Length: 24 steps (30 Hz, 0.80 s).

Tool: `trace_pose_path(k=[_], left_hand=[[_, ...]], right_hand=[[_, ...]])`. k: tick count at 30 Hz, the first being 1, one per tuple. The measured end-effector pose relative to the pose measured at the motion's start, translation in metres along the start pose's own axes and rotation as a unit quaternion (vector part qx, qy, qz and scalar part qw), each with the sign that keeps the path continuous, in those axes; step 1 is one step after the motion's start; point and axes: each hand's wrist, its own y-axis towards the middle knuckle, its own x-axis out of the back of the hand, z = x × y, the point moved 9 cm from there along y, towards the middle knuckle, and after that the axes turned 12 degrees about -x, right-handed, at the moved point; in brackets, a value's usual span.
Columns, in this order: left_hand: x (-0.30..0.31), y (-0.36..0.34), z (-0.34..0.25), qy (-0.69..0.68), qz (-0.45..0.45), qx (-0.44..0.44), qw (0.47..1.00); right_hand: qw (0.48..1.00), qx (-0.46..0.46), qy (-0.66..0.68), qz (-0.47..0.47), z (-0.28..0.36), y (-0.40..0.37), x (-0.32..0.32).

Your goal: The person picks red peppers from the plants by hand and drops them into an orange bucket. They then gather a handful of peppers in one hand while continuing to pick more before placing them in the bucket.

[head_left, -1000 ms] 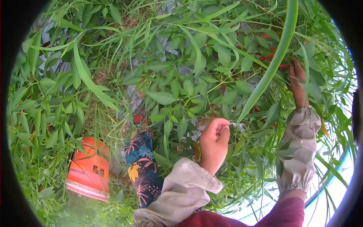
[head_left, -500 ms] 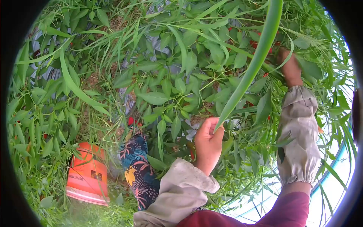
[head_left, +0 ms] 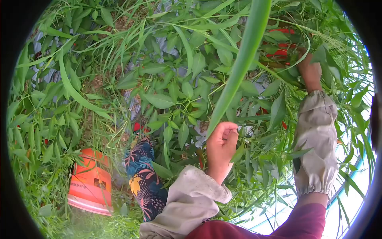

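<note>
Head view: slender red chilli peppers (head_left: 279,53) lie crosswise at ten o'clock off the nearer right hand (head_left: 311,73), its grip leaf-hidden; left hand (head_left: 221,144) is curled closed, contents unseen.

Sleeves (head_left: 316,147) are noted as matt, creased cloth. The bucket (head_left: 89,183) is read as smooth plastic; chillies (head_left: 280,52) are seen glossy, leaves (head_left: 159,100) faintly waxy.

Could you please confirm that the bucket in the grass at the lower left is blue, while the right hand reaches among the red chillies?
Not quite: the bucket is orange, not blue, as the head view shows. It does sit in the grass at the lower left, and the right hand does reach among the red chillies.
</note>
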Motion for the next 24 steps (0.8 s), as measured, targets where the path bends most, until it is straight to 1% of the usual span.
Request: trace_pose_path(k=[1,2,4,5,7,8,9,11,12,14,15,17,18,20,21,23,24], left_hand=[[0.000,-0.001,0.001,0.001,0.002,0.001,1.000],[-0.002,-0.002,-0.001,-0.003,0.005,-0.005,1.000],[-0.004,-0.003,-0.002,-0.008,0.009,-0.011,1.000],[-0.004,-0.003,0.000,0.003,0.008,-0.009,1.000],[-0.005,-0.002,-0.003,0.014,0.009,-0.008,1.000],[-0.007,-0.002,-0.008,0.003,0.008,-0.010,1.000],[-0.009,-0.001,-0.012,-0.007,0.007,-0.012,1.000],[-0.010,-0.002,-0.011,-0.006,0.010,-0.014,1.000],[-0.011,-0.003,-0.010,-0.004,0.015,-0.014,1.000],[-0.012,-0.003,-0.012,-0.014,0.017,-0.011,1.000],[-0.013,-0.004,-0.012,-0.025,0.018,-0.007,0.999],[-0.013,-0.005,-0.012,-0.020,0.021,0.003,1.000],[-0.012,-0.005,-0.010,-0.015,0.023,0.014,1.000],[-0.012,-0.004,-0.012,-0.011,0.025,0.009,1.000],[-0.013,-0.004,-0.013,-0.008,0.029,0.004,1.000],[-0.013,-0.002,-0.017,0.001,0.032,0.000,0.999],[-0.013,-0.001,-0.019,0.007,0.036,-0.006,0.999]], right_hand=[[0.996,-0.044,-0.074,0.005,-0.011,0.006,-0.001],[0.996,-0.045,-0.075,0.006,-0.013,0.010,-0.001],[0.985,-0.097,-0.127,0.071,-0.021,0.015,-0.012],[0.985,-0.097,-0.127,0.070,-0.019,0.019,-0.010],[0.976,-0.039,-0.177,0.118,0.004,0.020,-0.010],[0.964,-0.026,-0.234,0.119,0.016,0.017,-0.003],[0.965,-0.025,-0.234,0.119,0.008,0.019,-0.011],[0.978,0.108,-0.177,0.035,0.010,0.024,-0.025],[0.978,0.107,-0.177,0.035,0.016,0.028,-0.024],[0.962,0.048,-0.213,0.165,0.011,0.033,-0.044],[0.962,0.048,-0.212,0.166,0.012,0.035,-0.046],[0.966,-0.021,-0.187,0.177,0.004,0.041,-0.045],[0.966,-0.020,-0.186,0.178,0.008,0.038,-0.041],[0.960,-0.048,-0.192,0.197,0.016,0.024,-0.028],[0.960,-0.048,-0.191,0.199,0.005,0.022,-0.039],[0.975,0.059,-0.189,0.104,-0.007,0.021,-0.055],[0.975,0.059,-0.187,0.104,-0.005,0.014,-0.047]])
